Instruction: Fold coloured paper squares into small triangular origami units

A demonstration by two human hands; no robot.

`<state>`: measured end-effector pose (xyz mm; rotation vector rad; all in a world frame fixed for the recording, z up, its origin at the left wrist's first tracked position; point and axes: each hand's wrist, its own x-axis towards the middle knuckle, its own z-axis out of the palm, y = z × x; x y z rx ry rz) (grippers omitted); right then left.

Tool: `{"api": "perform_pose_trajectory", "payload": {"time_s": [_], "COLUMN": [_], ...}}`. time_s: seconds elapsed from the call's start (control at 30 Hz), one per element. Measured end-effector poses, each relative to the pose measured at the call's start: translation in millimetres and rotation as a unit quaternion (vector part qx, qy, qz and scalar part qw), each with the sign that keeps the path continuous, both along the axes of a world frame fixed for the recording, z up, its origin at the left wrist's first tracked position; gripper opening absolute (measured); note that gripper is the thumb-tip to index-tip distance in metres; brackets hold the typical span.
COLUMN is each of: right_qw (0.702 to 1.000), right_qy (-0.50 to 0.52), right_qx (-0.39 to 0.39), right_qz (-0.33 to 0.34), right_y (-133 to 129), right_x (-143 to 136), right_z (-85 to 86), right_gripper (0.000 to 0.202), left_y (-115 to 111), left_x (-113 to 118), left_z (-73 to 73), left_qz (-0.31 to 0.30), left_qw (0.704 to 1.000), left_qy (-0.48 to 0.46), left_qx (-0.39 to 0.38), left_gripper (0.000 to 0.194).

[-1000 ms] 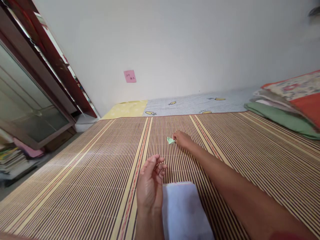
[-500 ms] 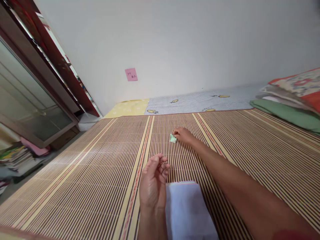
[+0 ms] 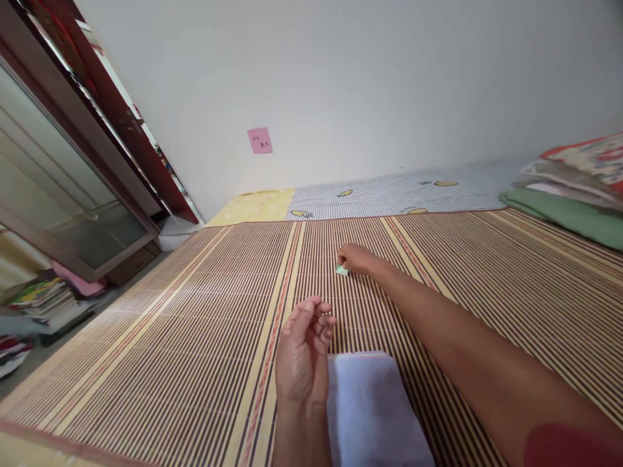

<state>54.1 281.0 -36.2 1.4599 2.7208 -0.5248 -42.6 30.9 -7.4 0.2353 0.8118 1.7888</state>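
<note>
A small light-green folded piece of paper lies at the far middle of the striped mat. My right hand reaches forward to it, its fingers bent down and closed at the paper's far edge; the fingertips are partly hidden. Nearer to me, my left hand is raised with the palm turned inward and the fingers loosely curled and apart, holding nothing. Just right of the left wrist, a stack of white sheets lies on the mat and runs out of view at the bottom.
A pink note is stuck on the white wall behind. Folded green cloth and a patterned cushion are piled at the right. To the left stand a glass-panelled cabinet door and a stack of books.
My right hand's fingers have closed in over the green paper, covering more of it. My left hand keeps its pose. The whole view has shifted slightly.
</note>
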Motion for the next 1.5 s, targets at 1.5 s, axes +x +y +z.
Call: {"api": "perform_pose_trajectory", "payload": {"time_s": [1.5], "right_qw": [0.957], "right_qy": [0.216], "right_qx": [-0.039], "right_qz": [0.188], "right_y": [-251.5], "right_x": [69.3], "right_z": [15.9], "right_gripper": [0.059], "left_y": [-12.5], "left_x": [-41.0], "left_z": [15.1], "left_qz": [0.064], "left_qw": [0.998], "left_qy": [-0.003], "left_qx": [0.015], "left_gripper": [0.013]}}
